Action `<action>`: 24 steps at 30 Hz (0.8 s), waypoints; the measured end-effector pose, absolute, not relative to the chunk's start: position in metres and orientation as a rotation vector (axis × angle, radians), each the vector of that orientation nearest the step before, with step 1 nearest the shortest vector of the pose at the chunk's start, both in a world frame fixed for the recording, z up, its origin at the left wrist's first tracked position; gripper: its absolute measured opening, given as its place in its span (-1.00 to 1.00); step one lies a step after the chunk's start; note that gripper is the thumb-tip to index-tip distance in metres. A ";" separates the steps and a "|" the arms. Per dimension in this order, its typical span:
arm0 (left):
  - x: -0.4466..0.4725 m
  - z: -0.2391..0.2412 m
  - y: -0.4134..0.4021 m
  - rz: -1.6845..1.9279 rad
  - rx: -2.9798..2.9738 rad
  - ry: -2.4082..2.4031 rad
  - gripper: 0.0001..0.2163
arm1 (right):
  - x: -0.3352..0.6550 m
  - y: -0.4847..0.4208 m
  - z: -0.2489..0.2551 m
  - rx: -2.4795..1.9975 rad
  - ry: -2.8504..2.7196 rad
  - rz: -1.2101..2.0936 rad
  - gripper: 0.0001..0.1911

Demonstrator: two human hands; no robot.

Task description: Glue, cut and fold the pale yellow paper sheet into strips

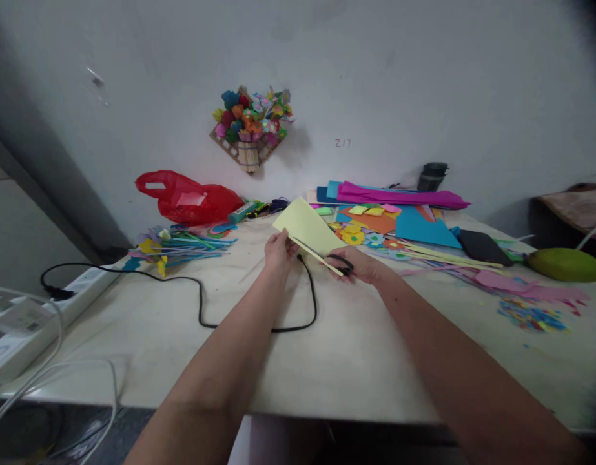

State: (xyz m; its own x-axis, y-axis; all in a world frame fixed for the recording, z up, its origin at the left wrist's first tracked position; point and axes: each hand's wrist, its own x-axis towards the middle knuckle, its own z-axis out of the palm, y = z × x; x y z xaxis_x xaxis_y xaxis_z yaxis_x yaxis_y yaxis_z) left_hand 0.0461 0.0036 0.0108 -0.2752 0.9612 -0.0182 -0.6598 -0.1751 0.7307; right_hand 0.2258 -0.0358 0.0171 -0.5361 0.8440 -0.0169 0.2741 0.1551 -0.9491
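Note:
A pale yellow sheet of paper (308, 225) is raised over the middle of the table, and my left hand (278, 250) pinches it at its near left edge. My right hand (356, 263) grips a pair of scissors with black handles (340, 262). Their blades lie along the sheet's near edge, where a narrow yellow strip (314, 256) runs between my two hands. How far the blades are parted I cannot make out. Under the paper, the end of a black cable (300, 258) rests on the table.
Paper flowers on stems (181, 245) and a red plastic bag (191, 200) lie left. At right are coloured sheets (423, 227), yellow strips (452, 254), a black phone (484, 248), a green-yellow fruit (566, 265) and paper scraps (533, 315). A power strip (50, 323) borders the left side.

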 end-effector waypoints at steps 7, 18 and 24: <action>0.045 0.011 0.005 1.734 0.527 0.771 -0.81 | 0.225 -0.034 0.015 -1.059 -1.896 1.372 -0.69; 0.043 0.011 0.005 1.715 0.520 0.779 -0.88 | 0.229 -0.032 0.013 -1.025 -1.899 1.391 -0.75; 0.040 0.009 0.007 1.739 0.528 0.760 -0.87 | 0.231 -0.034 0.013 -1.018 -1.892 1.434 -0.75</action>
